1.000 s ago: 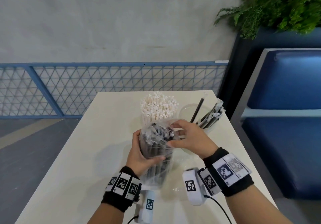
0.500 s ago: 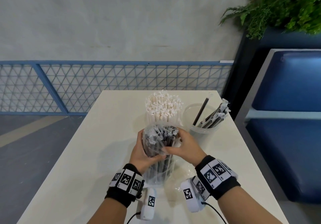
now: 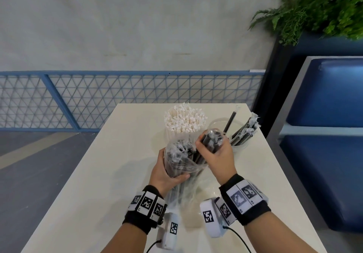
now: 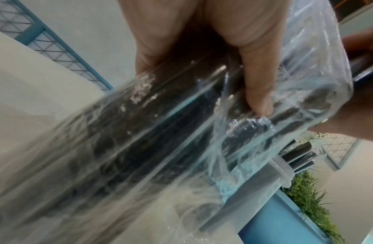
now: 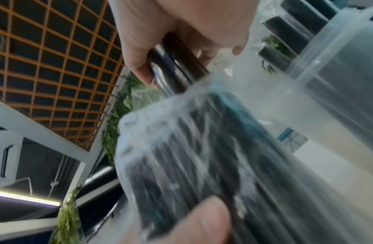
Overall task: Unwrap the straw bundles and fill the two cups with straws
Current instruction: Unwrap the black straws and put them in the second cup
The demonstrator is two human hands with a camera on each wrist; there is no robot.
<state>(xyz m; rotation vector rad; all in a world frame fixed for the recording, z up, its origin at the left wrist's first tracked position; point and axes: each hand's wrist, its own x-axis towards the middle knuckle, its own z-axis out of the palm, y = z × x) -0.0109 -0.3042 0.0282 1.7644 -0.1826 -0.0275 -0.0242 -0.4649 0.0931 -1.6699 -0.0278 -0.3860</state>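
Curling round black straws (image 3: 213,142), right hand (image 3: 218,157) fingers (image 5: 137,61) closed.

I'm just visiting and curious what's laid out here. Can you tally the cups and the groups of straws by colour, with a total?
Cups: 2, one packed with white straws, one clear cup with a few black straws.
White straw groups: 1, the white bunch.
Black straw groups: 3, in the clear cup, in the plastic bundle held by the left hand, and a handful in the right hand.
Total: 6.

Fern plant (image 3: 322,7) top right, blue bench (image 3: 324,135), mesh railing (image 3: 117,99), grey wall (image 3: 137,23).
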